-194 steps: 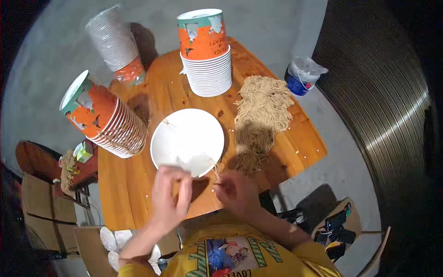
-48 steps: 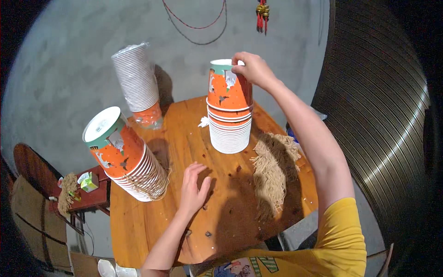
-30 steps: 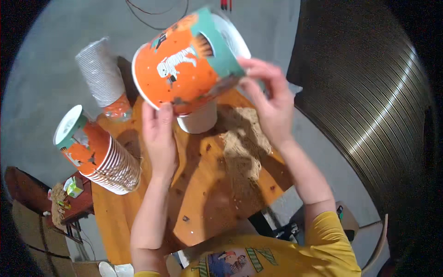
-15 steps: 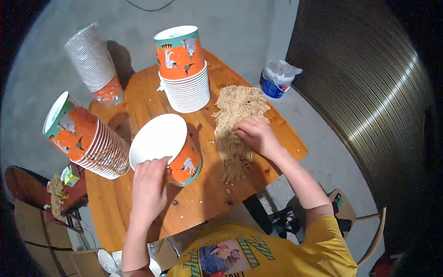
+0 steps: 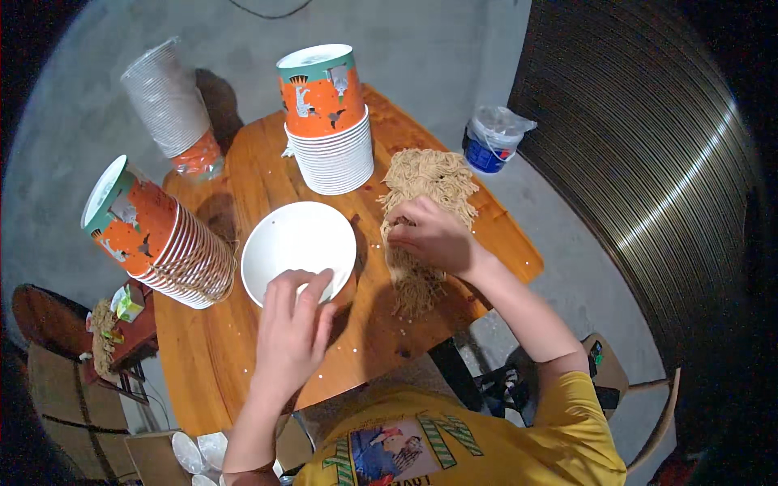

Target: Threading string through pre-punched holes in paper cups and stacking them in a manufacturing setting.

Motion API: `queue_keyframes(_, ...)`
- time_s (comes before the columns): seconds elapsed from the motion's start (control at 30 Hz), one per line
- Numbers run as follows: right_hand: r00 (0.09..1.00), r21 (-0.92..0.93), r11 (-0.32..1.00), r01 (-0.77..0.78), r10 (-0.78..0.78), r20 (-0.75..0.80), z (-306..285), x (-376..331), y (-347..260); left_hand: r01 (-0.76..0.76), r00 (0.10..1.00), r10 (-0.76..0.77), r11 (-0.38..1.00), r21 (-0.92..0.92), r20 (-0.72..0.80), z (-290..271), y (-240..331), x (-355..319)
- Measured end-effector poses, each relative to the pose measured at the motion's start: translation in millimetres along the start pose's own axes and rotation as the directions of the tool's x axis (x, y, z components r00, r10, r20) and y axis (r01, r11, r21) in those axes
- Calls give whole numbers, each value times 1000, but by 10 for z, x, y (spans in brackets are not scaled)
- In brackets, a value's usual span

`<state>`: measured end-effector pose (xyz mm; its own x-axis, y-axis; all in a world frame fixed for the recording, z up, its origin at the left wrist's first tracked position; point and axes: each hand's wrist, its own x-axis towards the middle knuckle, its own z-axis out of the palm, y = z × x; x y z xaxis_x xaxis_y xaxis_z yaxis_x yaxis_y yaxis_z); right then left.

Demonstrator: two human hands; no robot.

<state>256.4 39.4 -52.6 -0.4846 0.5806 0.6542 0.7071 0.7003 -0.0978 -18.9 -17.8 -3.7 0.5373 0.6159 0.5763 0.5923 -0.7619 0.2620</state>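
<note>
A round white-inside paper bucket [image 5: 296,235] stands upright in the middle of the wooden table, with its mouth up. My left hand [image 5: 293,328] reaches over its near rim, fingers stretched and thumb apart. Right of the bucket lies a long bundle of beige cord strands [image 5: 429,180], frayed at its near end. Over the bundle's middle is my right hand [image 5: 438,236], fingers curled together. Whatever may be between those fingertips is hidden.
Stacks of orange-and-green paper buckets stand at the back [image 5: 331,154] and left [image 5: 166,235], the left one with cord around it. A plastic-wrapped stack [image 5: 168,105] is at the back left. Small white bits dot the wooden table [image 5: 340,377]. A lined blue pail [image 5: 489,142] stands beyond the table.
The tilted paper bucket now stands upright. My left hand has loosened from its side and moved right along the near rim. My right hand has shifted slightly left over the cord bundle.
</note>
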Motion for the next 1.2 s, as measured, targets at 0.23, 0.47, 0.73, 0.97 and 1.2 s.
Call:
queue_keyframes(0.23,994,73,992,-100,97,54,0,-21,-5,-6,992,-9,993,-122,-127,154,178,109)
queue_keyframes(0.47,991,-72,993,-93,99,86,314,-107,189,-24,990,7,993,-117,-140,149,263,-103)
queue_keyframes(0.73,993,227,967,-117,118,10,-112,14,-205,-17,989,-18,972,-233,-147,265,481,-33)
queue_keyframes(0.97,964,312,915,-257,266,14,-508,-105,-753,308,915,-368,372,-875,165,653,482,-112)
queue_keyframes(1.2,950,231,929,-288,307,-53,-348,-211,-614,524,828,-358,215,-824,432,391,388,-338)
